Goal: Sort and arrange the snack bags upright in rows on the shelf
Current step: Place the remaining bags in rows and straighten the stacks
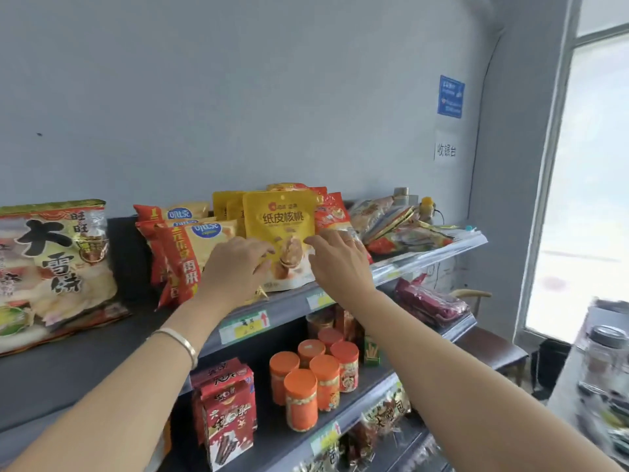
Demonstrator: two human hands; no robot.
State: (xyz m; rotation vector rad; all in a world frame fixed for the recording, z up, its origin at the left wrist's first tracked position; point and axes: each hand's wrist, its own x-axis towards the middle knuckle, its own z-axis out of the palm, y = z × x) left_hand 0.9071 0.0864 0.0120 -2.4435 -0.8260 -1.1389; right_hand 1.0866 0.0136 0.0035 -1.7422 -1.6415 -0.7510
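Several chip bags (190,247) stand; our left hand (238,267) and right hand (337,257) pinch the yellow walnut bag (279,219); heap (401,226) right of our grip unsorted

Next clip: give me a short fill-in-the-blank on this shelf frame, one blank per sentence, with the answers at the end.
1. The left hand and the right hand touch opposite sides of an upright ____ walnut bag on the top shelf.
2. The bracelet sits on the ____ wrist.
3. The jars one level down have ____ lids.

Missing words: yellow; left; orange.
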